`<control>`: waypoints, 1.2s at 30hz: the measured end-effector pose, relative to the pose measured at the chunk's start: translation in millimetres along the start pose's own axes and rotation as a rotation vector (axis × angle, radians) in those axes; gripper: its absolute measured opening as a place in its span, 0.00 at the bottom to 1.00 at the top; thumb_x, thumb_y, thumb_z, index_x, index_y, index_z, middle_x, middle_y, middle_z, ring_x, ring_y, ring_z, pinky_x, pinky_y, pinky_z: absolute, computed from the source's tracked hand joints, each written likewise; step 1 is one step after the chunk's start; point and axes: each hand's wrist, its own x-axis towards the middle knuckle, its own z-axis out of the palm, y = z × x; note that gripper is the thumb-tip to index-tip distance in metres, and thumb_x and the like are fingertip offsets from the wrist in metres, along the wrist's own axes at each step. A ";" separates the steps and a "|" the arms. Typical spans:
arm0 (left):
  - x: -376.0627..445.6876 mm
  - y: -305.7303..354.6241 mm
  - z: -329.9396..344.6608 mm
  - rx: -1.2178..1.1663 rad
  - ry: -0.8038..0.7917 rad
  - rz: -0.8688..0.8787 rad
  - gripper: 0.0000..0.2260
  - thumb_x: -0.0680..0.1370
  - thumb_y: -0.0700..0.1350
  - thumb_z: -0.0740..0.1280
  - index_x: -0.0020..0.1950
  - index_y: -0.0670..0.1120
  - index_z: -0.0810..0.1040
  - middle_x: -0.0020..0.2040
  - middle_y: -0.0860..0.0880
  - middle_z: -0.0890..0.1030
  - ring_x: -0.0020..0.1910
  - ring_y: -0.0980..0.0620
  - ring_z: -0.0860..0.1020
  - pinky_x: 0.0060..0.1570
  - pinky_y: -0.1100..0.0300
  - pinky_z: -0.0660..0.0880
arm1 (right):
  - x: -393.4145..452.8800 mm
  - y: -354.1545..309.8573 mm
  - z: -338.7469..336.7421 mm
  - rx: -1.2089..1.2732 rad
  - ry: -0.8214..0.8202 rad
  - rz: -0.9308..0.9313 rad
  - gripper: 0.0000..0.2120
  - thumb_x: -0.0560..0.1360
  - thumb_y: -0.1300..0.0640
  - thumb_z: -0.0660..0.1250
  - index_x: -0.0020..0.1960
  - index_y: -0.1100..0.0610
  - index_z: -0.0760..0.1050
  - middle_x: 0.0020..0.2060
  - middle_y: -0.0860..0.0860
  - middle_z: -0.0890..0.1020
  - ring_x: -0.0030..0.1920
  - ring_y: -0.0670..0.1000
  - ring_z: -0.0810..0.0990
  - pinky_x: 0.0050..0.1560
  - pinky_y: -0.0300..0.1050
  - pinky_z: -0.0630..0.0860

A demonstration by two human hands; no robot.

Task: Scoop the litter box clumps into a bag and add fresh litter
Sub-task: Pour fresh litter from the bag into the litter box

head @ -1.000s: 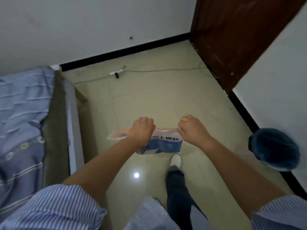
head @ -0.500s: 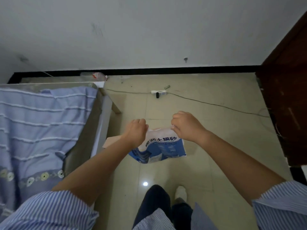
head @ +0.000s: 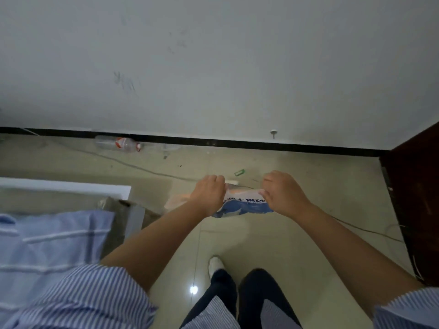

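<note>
A blue and white cat litter bag (head: 244, 204) with printed characters hangs in the air in front of me, above the tiled floor. My left hand (head: 209, 194) is closed on the bag's top left edge. My right hand (head: 282, 194) pinches its top right edge. A pale orange part of the bag (head: 177, 201) sticks out to the left, behind my left wrist. No litter box or scoop is in view.
A bed with blue striped bedding (head: 52, 238) and a white frame (head: 71, 185) fills the left. A plastic bottle (head: 118, 143) lies by the black skirting. A cable (head: 147, 170) crosses the floor. A dark wooden door (head: 413, 198) stands at right.
The view has swung left and upward: the blue bin has left the frame, the door has slid to the right edge, more wall shows. Both hands keep hold of the bag.
</note>
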 end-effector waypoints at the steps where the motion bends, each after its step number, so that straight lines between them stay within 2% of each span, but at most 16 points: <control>1: 23.6 -6.0 -8.0 0.011 -0.011 0.006 0.10 0.81 0.44 0.57 0.56 0.38 0.70 0.53 0.42 0.73 0.55 0.45 0.71 0.52 0.56 0.66 | 19.9 12.1 1.8 -0.006 -0.015 0.006 0.12 0.52 0.62 0.78 0.23 0.60 0.74 0.22 0.53 0.75 0.22 0.54 0.75 0.24 0.36 0.70; 3: 71.1 -18.4 -20.2 0.013 -0.015 0.005 0.10 0.81 0.44 0.55 0.57 0.39 0.70 0.53 0.43 0.73 0.54 0.45 0.71 0.53 0.57 0.66 | 60.0 35.9 1.1 -0.030 -0.107 0.045 0.07 0.62 0.60 0.76 0.35 0.62 0.80 0.33 0.55 0.80 0.33 0.54 0.79 0.32 0.38 0.72; 5: 119.8 -31.3 -26.2 -0.021 -0.004 0.001 0.12 0.82 0.45 0.51 0.57 0.40 0.69 0.56 0.43 0.74 0.52 0.46 0.71 0.53 0.57 0.66 | 98.5 61.0 10.9 -0.094 -0.157 0.125 0.08 0.72 0.57 0.69 0.48 0.61 0.81 0.44 0.55 0.81 0.45 0.54 0.78 0.41 0.43 0.71; 6: 142.4 -37.9 -26.6 -0.035 -0.008 -0.013 0.12 0.83 0.46 0.50 0.57 0.40 0.69 0.55 0.44 0.74 0.50 0.47 0.70 0.52 0.57 0.66 | 116.3 72.9 17.4 -0.075 -0.146 0.125 0.07 0.67 0.58 0.73 0.43 0.61 0.81 0.40 0.55 0.81 0.40 0.54 0.79 0.36 0.44 0.69; 7: 164.5 -44.8 -25.7 -0.042 -0.024 -0.025 0.12 0.83 0.46 0.50 0.57 0.41 0.69 0.55 0.44 0.74 0.47 0.49 0.68 0.51 0.59 0.66 | 132.6 84.6 26.2 -0.037 -0.138 0.112 0.09 0.57 0.61 0.79 0.32 0.60 0.80 0.30 0.54 0.80 0.31 0.53 0.78 0.29 0.42 0.64; 9: 208.4 -57.5 -20.0 -0.009 -0.075 -0.014 0.10 0.82 0.46 0.53 0.57 0.42 0.69 0.54 0.45 0.74 0.44 0.51 0.66 0.49 0.60 0.66 | 164.8 112.0 53.5 0.033 -0.181 0.128 0.17 0.43 0.66 0.81 0.21 0.59 0.73 0.19 0.52 0.73 0.19 0.51 0.71 0.25 0.37 0.56; 15: 320.3 -104.9 6.1 0.000 -0.211 -0.035 0.11 0.81 0.42 0.53 0.59 0.40 0.69 0.57 0.43 0.75 0.54 0.46 0.72 0.54 0.56 0.69 | 254.4 172.0 129.3 0.107 -0.278 0.117 0.19 0.39 0.67 0.81 0.24 0.59 0.76 0.20 0.53 0.74 0.19 0.52 0.73 0.21 0.34 0.63; 21: 416.0 -157.3 52.4 -0.007 -0.237 -0.034 0.09 0.81 0.44 0.56 0.58 0.41 0.69 0.55 0.45 0.75 0.47 0.51 0.70 0.49 0.61 0.66 | 325.8 214.6 217.4 0.131 -0.238 0.136 0.17 0.40 0.66 0.82 0.24 0.59 0.77 0.20 0.52 0.75 0.19 0.51 0.73 0.18 0.35 0.66; 24: 452.4 -176.5 76.5 0.004 -0.284 -0.011 0.10 0.80 0.43 0.57 0.59 0.41 0.69 0.55 0.45 0.75 0.47 0.52 0.70 0.50 0.61 0.67 | 350.7 228.7 251.2 0.099 -0.284 0.174 0.13 0.49 0.66 0.81 0.29 0.61 0.79 0.24 0.55 0.78 0.23 0.53 0.76 0.21 0.39 0.70; 26: 478.6 -189.3 91.0 0.009 -0.295 -0.017 0.10 0.81 0.44 0.56 0.59 0.41 0.69 0.56 0.44 0.75 0.51 0.50 0.72 0.53 0.59 0.68 | 366.6 239.8 275.0 0.094 -0.356 0.255 0.07 0.69 0.63 0.71 0.45 0.65 0.80 0.41 0.59 0.81 0.41 0.57 0.80 0.38 0.44 0.75; 27: 493.7 -195.7 97.2 0.022 -0.300 -0.021 0.11 0.81 0.44 0.55 0.60 0.41 0.69 0.56 0.43 0.75 0.53 0.48 0.73 0.54 0.58 0.69 | 374.4 245.1 286.1 0.100 -0.398 0.261 0.10 0.75 0.61 0.63 0.53 0.65 0.77 0.49 0.58 0.79 0.49 0.57 0.78 0.46 0.44 0.73; 29: 522.3 -209.3 110.8 0.057 -0.313 -0.024 0.11 0.80 0.44 0.58 0.60 0.40 0.69 0.57 0.42 0.76 0.55 0.45 0.74 0.54 0.55 0.70 | 390.0 253.9 305.6 0.161 -0.455 0.288 0.13 0.79 0.59 0.57 0.58 0.63 0.74 0.55 0.56 0.77 0.54 0.54 0.75 0.49 0.42 0.69; 31: 545.3 -222.4 125.2 0.071 -0.324 -0.028 0.11 0.79 0.43 0.61 0.60 0.40 0.70 0.57 0.42 0.76 0.54 0.45 0.75 0.53 0.55 0.71 | 404.7 264.5 327.9 0.107 -0.431 0.297 0.13 0.79 0.58 0.57 0.58 0.63 0.74 0.55 0.56 0.77 0.54 0.54 0.75 0.46 0.40 0.67; 33: 560.1 -230.8 137.0 0.049 -0.298 -0.042 0.11 0.81 0.44 0.57 0.58 0.39 0.70 0.55 0.42 0.77 0.49 0.48 0.73 0.50 0.57 0.69 | 418.9 267.6 341.8 0.053 -0.400 0.329 0.10 0.75 0.59 0.65 0.53 0.64 0.77 0.50 0.57 0.79 0.49 0.55 0.78 0.42 0.40 0.67; 35: 572.5 -232.2 147.4 0.022 -0.244 -0.054 0.12 0.82 0.44 0.54 0.56 0.38 0.71 0.53 0.42 0.76 0.46 0.49 0.70 0.50 0.57 0.69 | 431.1 271.9 351.4 0.067 -0.287 0.348 0.12 0.54 0.68 0.79 0.33 0.65 0.79 0.32 0.58 0.80 0.31 0.57 0.79 0.28 0.38 0.67; 36: 576.4 -231.2 151.3 0.009 -0.219 -0.056 0.12 0.82 0.44 0.53 0.56 0.38 0.71 0.53 0.42 0.76 0.47 0.48 0.71 0.52 0.56 0.69 | 432.9 274.2 354.2 0.080 -0.266 0.381 0.16 0.45 0.71 0.79 0.27 0.65 0.76 0.26 0.58 0.78 0.25 0.57 0.77 0.24 0.36 0.65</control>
